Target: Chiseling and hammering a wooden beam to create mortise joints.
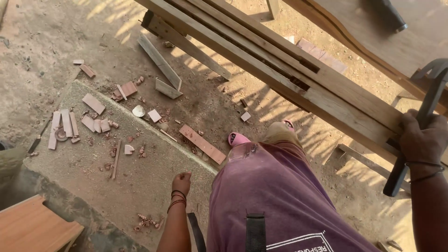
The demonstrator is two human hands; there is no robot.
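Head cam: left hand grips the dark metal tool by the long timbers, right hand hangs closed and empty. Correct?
Not quite: the sides are swapped. In the head view the right hand grips the dark metal tool by the long timbers, and the left hand hangs closed and empty.

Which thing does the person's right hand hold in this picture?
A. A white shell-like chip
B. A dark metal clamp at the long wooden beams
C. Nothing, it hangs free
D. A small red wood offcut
B: the right hand is closed around the dark metal clamp beside the long wooden beams, while the left hand is a fist holding nothing visible.
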